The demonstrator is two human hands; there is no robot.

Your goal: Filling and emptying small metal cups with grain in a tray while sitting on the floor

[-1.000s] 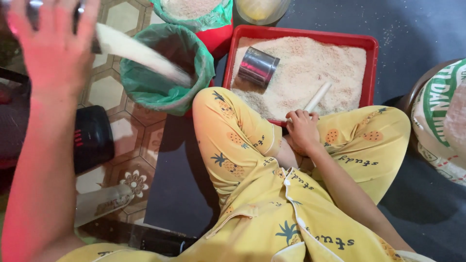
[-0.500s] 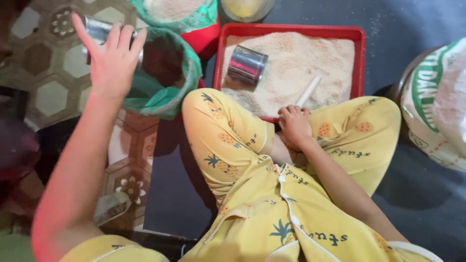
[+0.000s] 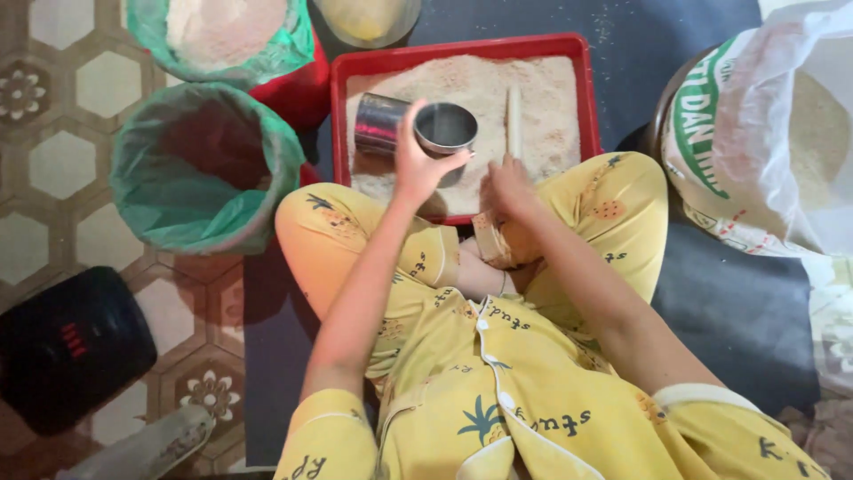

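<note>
I sit cross-legged in yellow pyjamas before a red tray (image 3: 338, 107) filled with pale grain. My left hand (image 3: 416, 167) reaches over my knee and grips a shiny metal can (image 3: 444, 129), which is tilted with its open mouth up, just above the grain at the tray's near side. My right hand (image 3: 508, 185) rests at the tray's near edge, fingers closed on the lower end of a pale flat stick (image 3: 514, 116) that lies on the grain pointing away from me.
A bucket lined with a green bag (image 3: 204, 169) stands left of the tray; behind it a second green-lined container (image 3: 222, 31) holds pale grain. A yellowish bowl (image 3: 369, 18) sits behind the tray, an open grain sack (image 3: 773, 133) at right, a black container (image 3: 71, 347) at lower left.
My left hand has swung from above the green-lined bucket over to the tray and now grips the can there. My right hand has moved from my lap to the stick.
</note>
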